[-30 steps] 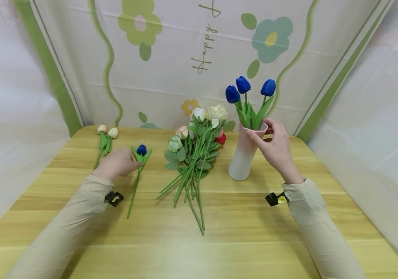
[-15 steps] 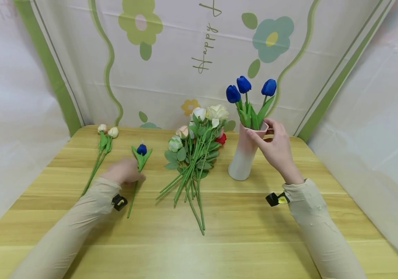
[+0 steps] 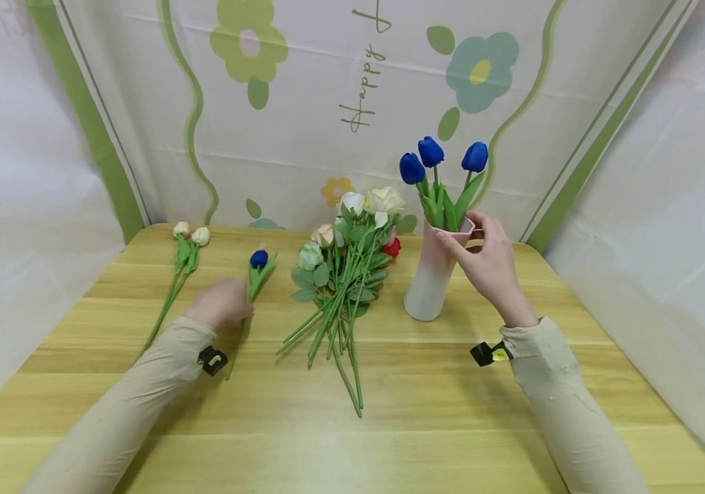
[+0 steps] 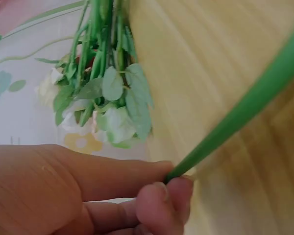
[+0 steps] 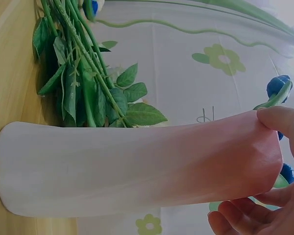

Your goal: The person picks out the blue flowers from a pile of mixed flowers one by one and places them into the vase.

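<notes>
My left hand [image 3: 222, 302] pinches the green stem [image 4: 235, 115] of a single blue tulip [image 3: 259, 259] between thumb and fingertips, as the left wrist view shows. The bloom leans up and away from the hand, over the left part of the table. At the right, my right hand [image 3: 489, 264] grips the rim of a pink and white vase [image 3: 429, 281], thumb on the near side and fingers round the far side. Several blue tulips [image 3: 430, 151] stand in that vase. Its white base rests on the table in the right wrist view.
A loose bundle of roses [image 3: 352, 261] lies mid-table, stems toward me. Two pale tulips [image 3: 191, 237] lie at the left, their stems partly behind my left forearm. Behind the wooden table [image 3: 340, 453] hangs a printed cloth [image 3: 309, 123].
My left hand slid down along the blue tulip and took its stem. The bloom has since shifted slightly right and tilted up. My right hand and the vase stay in place.
</notes>
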`<state>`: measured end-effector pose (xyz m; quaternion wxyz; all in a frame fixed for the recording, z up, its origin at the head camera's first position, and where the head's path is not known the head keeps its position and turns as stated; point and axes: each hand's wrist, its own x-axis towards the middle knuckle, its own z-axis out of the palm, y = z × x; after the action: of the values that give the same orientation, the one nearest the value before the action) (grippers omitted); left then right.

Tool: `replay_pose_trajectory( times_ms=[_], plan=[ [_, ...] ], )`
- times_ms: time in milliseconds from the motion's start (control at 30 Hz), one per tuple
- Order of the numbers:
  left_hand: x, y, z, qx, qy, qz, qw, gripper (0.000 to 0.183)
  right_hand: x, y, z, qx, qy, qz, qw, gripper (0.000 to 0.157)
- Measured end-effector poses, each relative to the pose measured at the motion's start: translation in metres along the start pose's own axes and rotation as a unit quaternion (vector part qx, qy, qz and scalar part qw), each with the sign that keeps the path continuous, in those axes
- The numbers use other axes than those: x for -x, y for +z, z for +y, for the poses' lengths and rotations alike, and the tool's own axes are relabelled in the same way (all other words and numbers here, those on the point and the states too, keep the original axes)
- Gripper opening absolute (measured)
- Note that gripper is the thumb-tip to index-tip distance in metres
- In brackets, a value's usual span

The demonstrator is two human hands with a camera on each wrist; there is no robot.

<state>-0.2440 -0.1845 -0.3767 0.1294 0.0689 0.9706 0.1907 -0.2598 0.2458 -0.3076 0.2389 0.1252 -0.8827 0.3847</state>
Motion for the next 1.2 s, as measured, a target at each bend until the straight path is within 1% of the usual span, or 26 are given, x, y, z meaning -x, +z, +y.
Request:
replay_pose_trajectory(
  times_ms=[67,100,200,267,367,500,667,767,867,933,1033,1133,1200],
  plan=[
    [0.000,-0.001,0.000,0.005,0.004,0.015,0.9999,0.030,0.000,0.000,0.000,0.000,-0.001,0.000,1.000,0.074],
    [0.000,-0.002,0.000,0.007,0.012,0.019,0.9997,0.034,0.000,0.000,0.001,0.000,0.000,0.000,1.000,0.074],
    [0.002,-0.007,0.005,0.019,0.028,0.023,0.9992,0.047,0.000,0.000,0.000,0.000,-0.001,0.001,1.000,0.074],
    [0.005,-0.010,0.009,0.029,0.043,0.032,0.9982,0.050,0.000,0.000,0.000,0.000,-0.001,0.000,1.000,0.074],
    [0.011,-0.014,0.016,0.043,0.058,0.056,0.9958,0.050,0.000,0.000,-0.001,0.000,0.000,-0.001,1.000,0.075],
    [0.017,-0.018,0.025,0.064,0.074,0.092,0.9909,0.045,0.001,-0.001,-0.003,-0.003,0.003,-0.002,1.000,0.076],
    [0.022,-0.018,0.035,0.080,0.093,0.133,0.9835,0.039,0.003,-0.003,-0.007,-0.015,-0.009,0.020,1.000,0.072],
    [0.024,-0.018,0.040,0.084,0.107,0.156,0.9784,0.034,0.004,-0.003,-0.011,-0.015,-0.031,0.046,0.998,0.069],
    [0.027,-0.018,0.045,0.091,0.119,0.176,0.9729,0.027,0.006,-0.003,-0.016,-0.008,-0.064,0.080,0.995,0.065],
    [0.029,-0.018,0.048,0.098,0.127,0.187,0.9692,0.024,0.007,-0.002,-0.020,-0.004,-0.094,0.108,0.990,0.060],
    [0.031,-0.018,0.052,0.105,0.141,0.200,0.9638,0.023,0.008,-0.002,-0.026,-0.009,-0.137,0.149,0.979,0.052],
    [0.033,-0.018,0.056,0.105,0.155,0.213,0.9591,0.023,0.011,-0.002,-0.032,-0.017,-0.169,0.174,0.970,0.044],
    [0.034,-0.017,0.058,0.106,0.161,0.221,0.9561,0.022,0.014,-0.002,-0.038,-0.024,-0.183,0.178,0.967,0.038]
  ],
)
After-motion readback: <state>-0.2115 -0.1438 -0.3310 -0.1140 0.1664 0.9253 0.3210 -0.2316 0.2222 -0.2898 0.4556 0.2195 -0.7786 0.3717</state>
